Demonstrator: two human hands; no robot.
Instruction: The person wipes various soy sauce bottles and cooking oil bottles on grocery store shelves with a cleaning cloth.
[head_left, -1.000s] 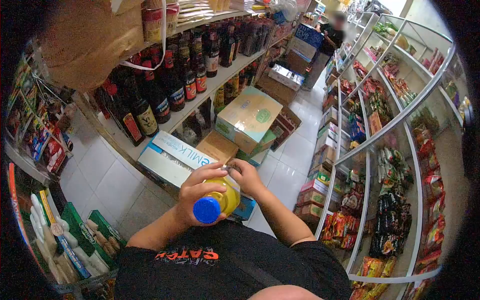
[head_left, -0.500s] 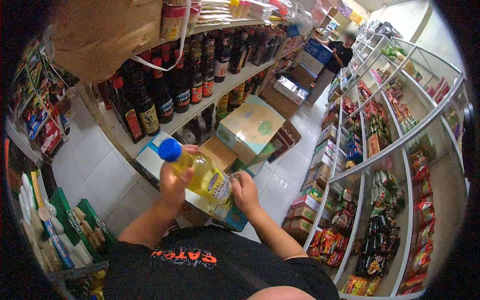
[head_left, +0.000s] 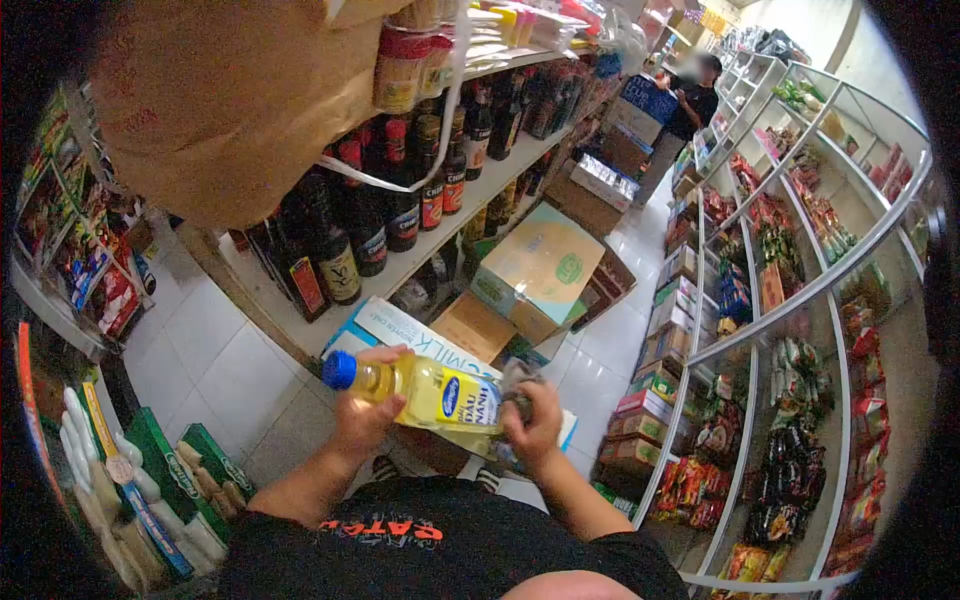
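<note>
A clear plastic bottle of yellow cooking oil point(head_left: 430, 392) with a blue cap and a blue-and-yellow label lies almost sideways in front of my chest, cap pointing left. My left hand point(head_left: 368, 410) grips it near the neck. My right hand point(head_left: 535, 425) holds its base end, with something grey and crumpled, perhaps a cloth, pressed against the bottle. Just beyond the hands sits a white and blue milk carton box point(head_left: 385, 325) on the floor.
Shelves of dark sauce bottles point(head_left: 345, 255) run along the left. Cardboard boxes point(head_left: 540, 268) are stacked in the aisle ahead. White wire racks of snack packets point(head_left: 790, 400) line the right. Another person point(head_left: 690, 100) stands far down the aisle. Green boxes point(head_left: 170, 470) sit lower left.
The bottle has swung from pointing its cap at me, to tilted upright, to lying nearly sideways with the cap to the left. Both hands kept hold of it.
</note>
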